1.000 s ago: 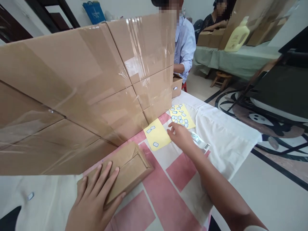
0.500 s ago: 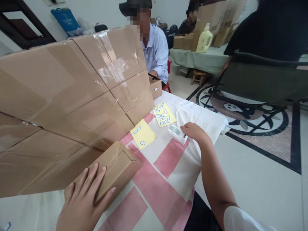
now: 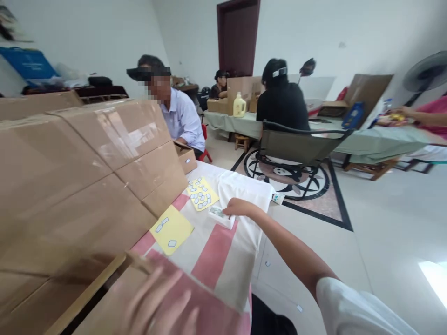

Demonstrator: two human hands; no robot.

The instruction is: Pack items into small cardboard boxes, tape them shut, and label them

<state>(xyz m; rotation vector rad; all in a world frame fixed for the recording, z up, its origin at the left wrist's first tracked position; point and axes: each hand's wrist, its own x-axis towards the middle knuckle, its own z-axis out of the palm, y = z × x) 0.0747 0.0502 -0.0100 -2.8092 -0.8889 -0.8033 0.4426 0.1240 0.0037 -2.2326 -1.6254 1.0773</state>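
My left hand [image 3: 159, 302] is smeared by motion over the brown cardboard box [image 3: 104, 309] at the bottom left. Its fingers look spread, but whether they grip the cardboard is unclear. A dark gap shows along the box's raised edge. My right hand [image 3: 238, 207] has its fingers curled down at the small white box [image 3: 226, 222], which has a greyish picture or content on top. Its fingertips are partly hidden. Two yellow sheets lie beside it: one sheet [image 3: 176, 228] bears 3 small blue-edged pieces, the farther sheet [image 3: 210, 194] bears several.
A tall taped cardboard wall [image 3: 87, 195] stands along the left. A person in a light shirt [image 3: 186, 116] sits behind it near an opened carton [image 3: 188, 160]. A pink-and-white cloth [image 3: 213, 256] covers the table. Small pieces lie on the floor [image 3: 279, 279].
The view has swung right and up. My left hand has shifted and the box under it now shows a dark opening. My right hand stays at the small white box, its fingers now farther over it.
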